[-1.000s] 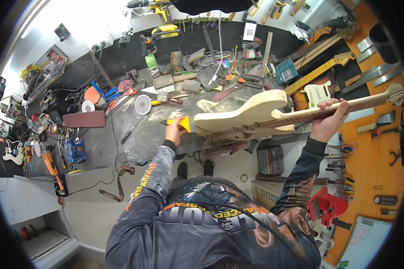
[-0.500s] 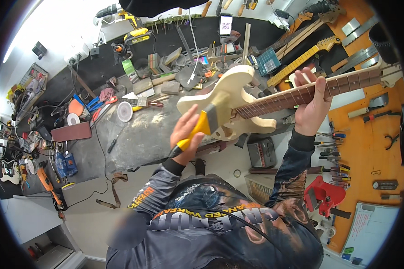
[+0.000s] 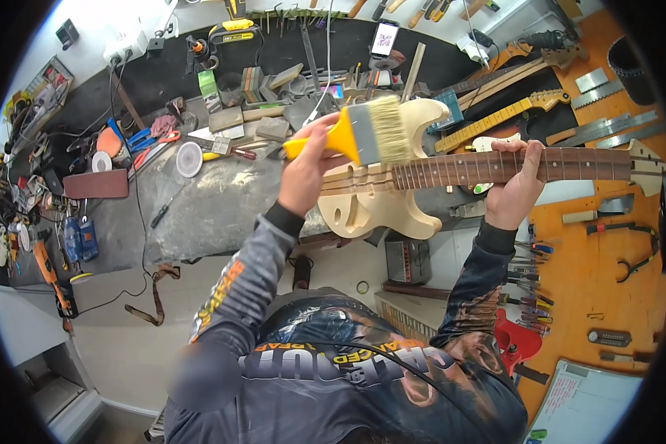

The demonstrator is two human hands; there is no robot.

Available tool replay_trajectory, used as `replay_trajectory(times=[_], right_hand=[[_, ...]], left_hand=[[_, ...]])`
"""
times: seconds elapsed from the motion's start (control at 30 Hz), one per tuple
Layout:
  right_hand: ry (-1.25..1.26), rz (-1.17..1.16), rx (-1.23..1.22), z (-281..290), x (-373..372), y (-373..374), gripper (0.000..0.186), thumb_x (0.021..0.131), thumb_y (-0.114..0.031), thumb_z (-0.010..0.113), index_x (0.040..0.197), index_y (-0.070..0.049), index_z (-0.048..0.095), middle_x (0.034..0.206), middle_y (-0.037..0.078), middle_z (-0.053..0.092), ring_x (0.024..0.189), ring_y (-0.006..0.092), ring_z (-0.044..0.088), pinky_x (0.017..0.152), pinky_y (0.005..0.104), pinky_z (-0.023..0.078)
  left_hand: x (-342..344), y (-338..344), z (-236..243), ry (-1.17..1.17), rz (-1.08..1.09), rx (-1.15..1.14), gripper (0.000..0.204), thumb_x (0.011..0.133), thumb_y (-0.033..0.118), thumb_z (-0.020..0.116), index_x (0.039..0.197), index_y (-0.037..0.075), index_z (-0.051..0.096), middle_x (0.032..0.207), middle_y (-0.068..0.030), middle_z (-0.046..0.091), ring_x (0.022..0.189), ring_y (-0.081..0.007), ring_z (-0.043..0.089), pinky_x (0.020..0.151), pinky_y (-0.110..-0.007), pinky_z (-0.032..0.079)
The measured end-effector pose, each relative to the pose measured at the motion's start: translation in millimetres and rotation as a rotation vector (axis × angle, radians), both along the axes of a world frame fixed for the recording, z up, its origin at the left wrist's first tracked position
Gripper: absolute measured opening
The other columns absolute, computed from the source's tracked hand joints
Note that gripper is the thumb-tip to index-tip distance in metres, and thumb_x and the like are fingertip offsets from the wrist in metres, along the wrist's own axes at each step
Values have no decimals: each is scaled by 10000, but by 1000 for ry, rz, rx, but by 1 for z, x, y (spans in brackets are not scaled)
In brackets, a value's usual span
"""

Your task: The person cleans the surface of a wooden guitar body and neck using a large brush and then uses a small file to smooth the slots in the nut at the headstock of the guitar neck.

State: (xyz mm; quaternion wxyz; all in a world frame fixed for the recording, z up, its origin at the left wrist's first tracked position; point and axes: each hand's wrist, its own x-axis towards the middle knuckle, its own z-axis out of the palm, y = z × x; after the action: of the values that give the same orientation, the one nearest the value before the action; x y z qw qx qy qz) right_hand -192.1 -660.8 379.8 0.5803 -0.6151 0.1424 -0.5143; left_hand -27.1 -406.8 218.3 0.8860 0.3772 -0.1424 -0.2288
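Note:
An unfinished electric guitar with a pale wood body (image 3: pixel 381 211) and a dark fretted neck (image 3: pixel 473 167) is held up over the bench. My right hand (image 3: pixel 516 185) wraps round the neck about midway, thumb across the fretboard. In my left hand (image 3: pixel 307 170) is a wide paintbrush (image 3: pixel 366 133) with a yellow handle, grey ferrule and pale bristles. Its bristles lie over the upper part of the body near the neck joint; whether they touch the wood I cannot tell.
A dusty grey bench (image 3: pixel 214 211) carries sanding blocks and hand tools. Behind the guitar lies a spare neck with a light fretboard (image 3: pixel 488 127). Rightward, a wooden surface (image 3: pixel 570 259) bears saws and chisels. A phone (image 3: pixel 383 38) leans at the back; a red vise (image 3: pixel 512 337) stands low right.
My left hand has lifted the brush upward and turned its bristles to the right. The guitar has rolled and levelled, its face showing more, with my right hand still on the neck.

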Motion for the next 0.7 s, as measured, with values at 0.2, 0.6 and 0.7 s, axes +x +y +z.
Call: replay_trajectory(times=[0.2,0.6,0.7], right_hand=[[-39,14,-13,2,-3,8,289,1136,-333,653,1034,-73,583,870,71,688,862,247,728,872,409,587],[-13,-124,62,-11,-23,-13,272,1168,-310,591,1058,-61,587,879,69,684,882,256,726,912,427,564],[-21,-121,54,-12,-24,-13,276,1169,-307,588,1054,-57,592,881,70,686,877,253,724,912,426,567]], left_hand=[[47,1,-171,257,111,246,450,1123,362,637,1478,86,664,1401,-112,703,1162,-247,746,962,-409,644],[-41,24,-156,83,-37,348,379,1132,290,653,1441,78,711,1327,-102,743,1115,-216,755,930,-385,653],[-11,59,-178,-315,-1,1019,350,1126,278,649,1395,74,741,1255,-109,774,1008,-216,784,890,-364,651]])
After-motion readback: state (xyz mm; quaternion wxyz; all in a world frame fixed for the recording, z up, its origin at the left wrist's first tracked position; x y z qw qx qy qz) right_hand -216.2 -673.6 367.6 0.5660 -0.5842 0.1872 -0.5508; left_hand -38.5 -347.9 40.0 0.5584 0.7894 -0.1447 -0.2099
